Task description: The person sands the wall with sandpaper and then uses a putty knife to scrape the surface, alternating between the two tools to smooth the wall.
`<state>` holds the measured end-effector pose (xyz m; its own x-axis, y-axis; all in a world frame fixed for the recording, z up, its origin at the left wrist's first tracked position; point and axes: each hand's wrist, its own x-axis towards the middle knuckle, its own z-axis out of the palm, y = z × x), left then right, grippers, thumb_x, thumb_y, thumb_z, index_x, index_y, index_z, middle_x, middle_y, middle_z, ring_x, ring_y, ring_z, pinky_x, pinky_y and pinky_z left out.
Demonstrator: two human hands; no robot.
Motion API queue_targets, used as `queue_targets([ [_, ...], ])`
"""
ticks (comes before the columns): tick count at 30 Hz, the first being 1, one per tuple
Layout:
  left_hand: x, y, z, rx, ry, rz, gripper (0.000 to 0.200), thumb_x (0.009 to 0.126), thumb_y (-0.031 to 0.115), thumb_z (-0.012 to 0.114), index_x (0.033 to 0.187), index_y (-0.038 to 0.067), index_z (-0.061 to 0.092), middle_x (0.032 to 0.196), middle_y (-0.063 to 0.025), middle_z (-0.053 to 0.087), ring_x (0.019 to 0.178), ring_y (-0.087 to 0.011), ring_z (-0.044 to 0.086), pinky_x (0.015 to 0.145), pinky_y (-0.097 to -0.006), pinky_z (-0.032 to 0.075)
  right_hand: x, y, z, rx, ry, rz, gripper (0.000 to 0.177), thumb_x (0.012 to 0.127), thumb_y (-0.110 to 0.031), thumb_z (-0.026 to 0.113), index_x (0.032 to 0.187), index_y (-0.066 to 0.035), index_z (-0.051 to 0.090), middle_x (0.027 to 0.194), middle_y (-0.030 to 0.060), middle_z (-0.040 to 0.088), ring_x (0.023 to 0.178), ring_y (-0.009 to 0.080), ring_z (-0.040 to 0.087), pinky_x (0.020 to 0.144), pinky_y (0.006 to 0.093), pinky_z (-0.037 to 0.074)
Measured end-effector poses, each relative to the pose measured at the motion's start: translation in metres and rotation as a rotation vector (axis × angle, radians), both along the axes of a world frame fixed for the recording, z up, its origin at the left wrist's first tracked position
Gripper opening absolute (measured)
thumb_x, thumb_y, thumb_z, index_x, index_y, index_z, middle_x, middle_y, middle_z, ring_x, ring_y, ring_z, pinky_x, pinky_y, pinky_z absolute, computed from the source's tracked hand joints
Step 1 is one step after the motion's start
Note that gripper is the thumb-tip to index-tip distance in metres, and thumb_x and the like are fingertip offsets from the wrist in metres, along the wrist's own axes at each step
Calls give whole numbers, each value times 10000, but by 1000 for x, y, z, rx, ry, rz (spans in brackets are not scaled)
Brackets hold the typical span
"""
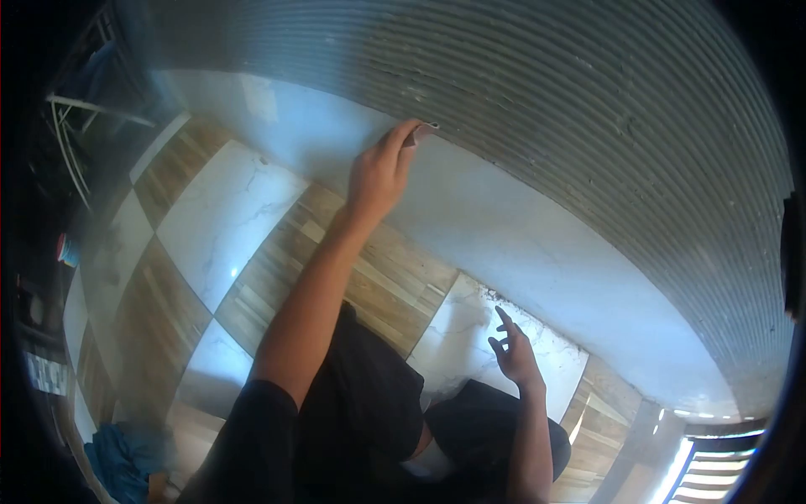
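My left hand (382, 172) reaches up to the wall, its fingers closed on a small folded brownish piece (421, 134) that looks like paper or sandpaper. That piece touches the seam where the ribbed grey wall surface (537, 109) meets the smooth pale band (504, 210) below it. Lower and to the right, my right hand (515, 353) hangs over a white marbled floor tile (462, 336), fingers apart and holding nothing. Small dark crumbs (495, 296) lie along the wall's foot near it.
Wood-look tiles (159, 311) and white tiles checker the floor. A pale metal frame (71, 151) stands at the upper left, a small container (67, 249) below it. Teal cloth (126, 462) lies at the lower left. A barred opening (714, 470) shows at the lower right.
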<state>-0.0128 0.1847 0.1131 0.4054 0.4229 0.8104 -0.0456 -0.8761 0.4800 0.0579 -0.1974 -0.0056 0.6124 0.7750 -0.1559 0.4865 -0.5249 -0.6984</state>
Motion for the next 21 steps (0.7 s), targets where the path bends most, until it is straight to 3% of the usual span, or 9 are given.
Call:
queue_targets([
  [2, -1, 9, 2, 99, 33, 45, 365, 934, 23, 626, 1288, 112, 618, 1085, -131, 715, 932, -354, 715, 737, -441, 579, -1, 3, 5, -40, -6, 2, 692, 929, -102, 689, 1556, -193, 412, 1119, 252, 659, 913, 376, 692, 836, 467, 537],
  [8, 10, 8, 7, 212, -19, 42, 297, 881, -14, 651, 1146, 103, 717, 1003, -78, 718, 811, -280, 722, 647, -356, 589, -2, 15, -5, -104, -78, 44, 631, 951, -146, 668, 1534, -246, 448, 1047, 222, 627, 965, 416, 643, 878, 498, 520],
  [11, 14, 5, 8, 326, -26, -19, 322, 865, -44, 643, 1142, 97, 724, 993, -84, 724, 818, -281, 731, 661, -357, 598, -4, 17, -3, -122, -86, 49, 631, 953, -133, 660, 1539, -222, 444, 1033, 229, 634, 943, 424, 632, 874, 492, 507],
  [14, 14, 0, 13, 247, -28, -6, 412, 816, -108, 605, 1162, 88, 714, 933, -120, 702, 818, -304, 711, 691, -368, 570, -3, 14, -3, -106, -93, 55, 625, 958, -124, 651, 1540, -225, 445, 1033, 225, 627, 933, 418, 634, 873, 489, 504],
  [21, 19, -2, 8, 303, 1, 25, 353, 855, -71, 630, 1156, 92, 718, 998, -97, 736, 843, -302, 740, 711, -376, 614, -4, 12, 3, -139, -69, 41, 618, 969, -141, 650, 1543, -249, 448, 1044, 215, 627, 959, 408, 630, 888, 484, 506],
])
